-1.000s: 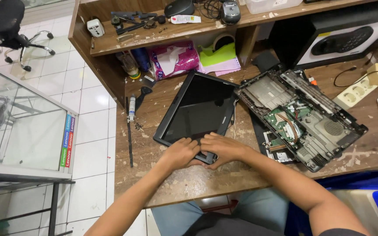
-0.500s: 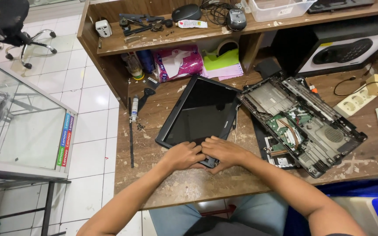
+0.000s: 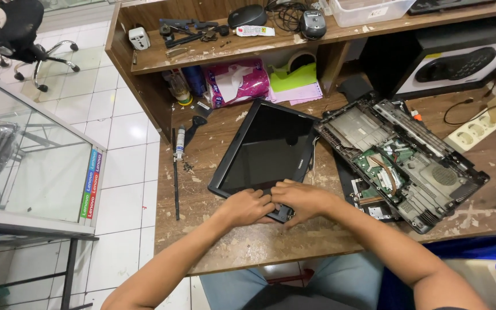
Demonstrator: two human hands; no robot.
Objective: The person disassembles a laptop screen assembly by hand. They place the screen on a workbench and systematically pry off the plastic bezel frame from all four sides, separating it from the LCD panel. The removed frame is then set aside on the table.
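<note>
Right now, both hands are pressing on the near corner of a black laptop screen panel [image 3: 268, 150] that is lying flat on the wooden table [image 3: 248, 241]. The left hand [image 3: 247, 208] is sitting on the panel's near edge with its fingers curled down onto the frame. The right hand [image 3: 302, 200] is lying just beside it, touching it, with its fingers bent and gripping the same corner. I cannot tell if anything small is hiding under the fingers.

The panel is resting near the middle of the table, tilted so one corner is pointing at the person. Just to its right, an opened laptop base [image 3: 400, 158] is lying with its green board and metal parts showing. A white power strip [image 3: 473, 133] is sitting near the table's right edge. A thin tube [image 3: 179, 143] and a long black rod [image 3: 175, 178] are lying along the table's left edge. A pink packet [image 3: 236, 83] is leaning at the far edge, under a shelf holding a black mouse [image 3: 247, 15].
</note>
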